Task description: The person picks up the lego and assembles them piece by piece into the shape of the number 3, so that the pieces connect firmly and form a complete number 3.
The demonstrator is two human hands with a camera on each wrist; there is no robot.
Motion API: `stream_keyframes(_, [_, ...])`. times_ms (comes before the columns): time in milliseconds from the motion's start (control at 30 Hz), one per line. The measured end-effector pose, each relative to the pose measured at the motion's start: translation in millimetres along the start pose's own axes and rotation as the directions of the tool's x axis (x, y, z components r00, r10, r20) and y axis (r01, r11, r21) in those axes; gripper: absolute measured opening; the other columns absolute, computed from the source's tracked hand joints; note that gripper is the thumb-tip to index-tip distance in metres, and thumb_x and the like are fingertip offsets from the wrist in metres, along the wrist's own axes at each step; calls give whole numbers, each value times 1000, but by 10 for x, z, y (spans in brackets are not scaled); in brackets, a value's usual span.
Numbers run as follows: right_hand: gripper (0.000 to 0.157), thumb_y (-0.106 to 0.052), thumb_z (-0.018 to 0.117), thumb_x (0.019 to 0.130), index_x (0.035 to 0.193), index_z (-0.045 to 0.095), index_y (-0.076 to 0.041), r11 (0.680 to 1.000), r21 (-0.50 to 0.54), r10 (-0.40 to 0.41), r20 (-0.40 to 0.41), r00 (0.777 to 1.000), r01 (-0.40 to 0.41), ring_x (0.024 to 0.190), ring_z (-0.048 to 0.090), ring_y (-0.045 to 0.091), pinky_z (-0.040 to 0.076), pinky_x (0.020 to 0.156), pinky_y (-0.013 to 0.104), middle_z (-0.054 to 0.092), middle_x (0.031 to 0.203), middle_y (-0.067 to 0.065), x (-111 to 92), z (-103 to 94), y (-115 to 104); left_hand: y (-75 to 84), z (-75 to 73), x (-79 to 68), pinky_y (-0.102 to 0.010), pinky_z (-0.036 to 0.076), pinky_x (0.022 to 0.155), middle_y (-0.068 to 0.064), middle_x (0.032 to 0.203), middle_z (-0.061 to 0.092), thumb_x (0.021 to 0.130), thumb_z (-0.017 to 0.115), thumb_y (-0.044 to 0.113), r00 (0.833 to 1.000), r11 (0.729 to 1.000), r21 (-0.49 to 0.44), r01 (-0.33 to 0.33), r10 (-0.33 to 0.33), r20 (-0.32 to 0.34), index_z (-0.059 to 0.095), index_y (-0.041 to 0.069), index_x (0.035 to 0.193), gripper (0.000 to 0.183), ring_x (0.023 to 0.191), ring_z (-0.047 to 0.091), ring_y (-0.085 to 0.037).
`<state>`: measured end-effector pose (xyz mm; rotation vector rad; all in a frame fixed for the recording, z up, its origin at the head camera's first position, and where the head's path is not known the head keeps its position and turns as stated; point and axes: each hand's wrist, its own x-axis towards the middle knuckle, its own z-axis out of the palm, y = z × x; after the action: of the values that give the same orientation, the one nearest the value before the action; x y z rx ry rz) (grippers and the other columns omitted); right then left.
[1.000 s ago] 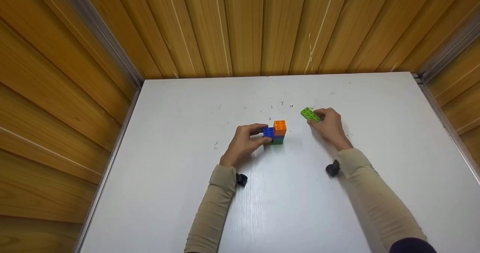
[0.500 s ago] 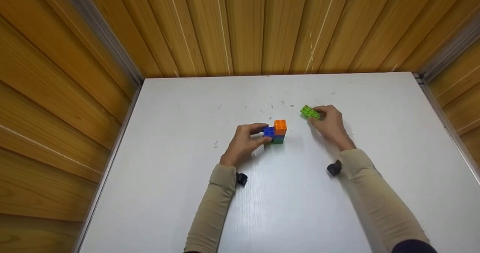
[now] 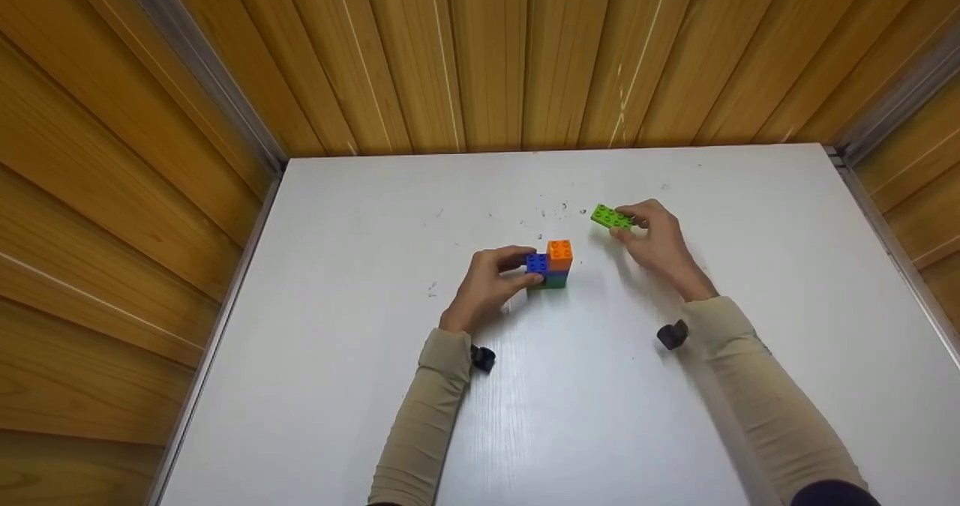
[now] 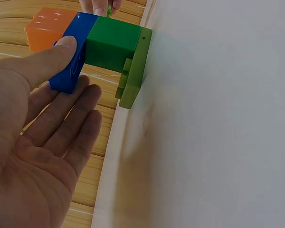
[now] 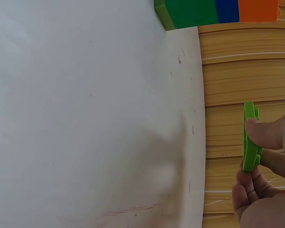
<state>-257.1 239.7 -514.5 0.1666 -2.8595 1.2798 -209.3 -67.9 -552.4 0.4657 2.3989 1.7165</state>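
A small stack of toy bricks stands on the white table (image 3: 360, 386). Its lowest layer is a thin olive-green brick (image 4: 137, 71), under a dark green brick (image 4: 113, 40). Above these lies a blue brick (image 4: 80, 47), topped at one end by an orange brick (image 3: 559, 254). My left hand (image 3: 487, 285) pinches the blue brick's free end between thumb and fingers. Up and to the right of the stack, my right hand (image 3: 660, 242) holds a thin lime-green brick (image 3: 610, 217) above the table, studs up. In the right wrist view the thumb presses its edge.
Wood-panelled walls (image 3: 487, 56) enclose the table at the back and sides. Small dark marks (image 3: 564, 206) spot the tabletop behind the stack. A black wrist camera (image 3: 672, 334) sits at the right cuff, another wrist camera (image 3: 483, 358) at the left.
My right hand has moved slightly up and left in the head view, carrying the lime-green brick and turning it a little. The left hand and the stack have stayed still.
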Motion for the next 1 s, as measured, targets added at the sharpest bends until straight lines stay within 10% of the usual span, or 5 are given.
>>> stream_keyframes(1000, [38, -13, 76, 101, 138, 71, -3, 989, 40, -142, 77, 987, 140, 121, 57, 35, 46, 110, 54, 59, 121, 16, -192, -143, -554, -25, -2, -5, -32, 55, 111, -5, 136, 74, 97, 82, 19, 1000, 1000, -18, 6, -6, 0, 71, 11, 139, 45, 127, 70, -20])
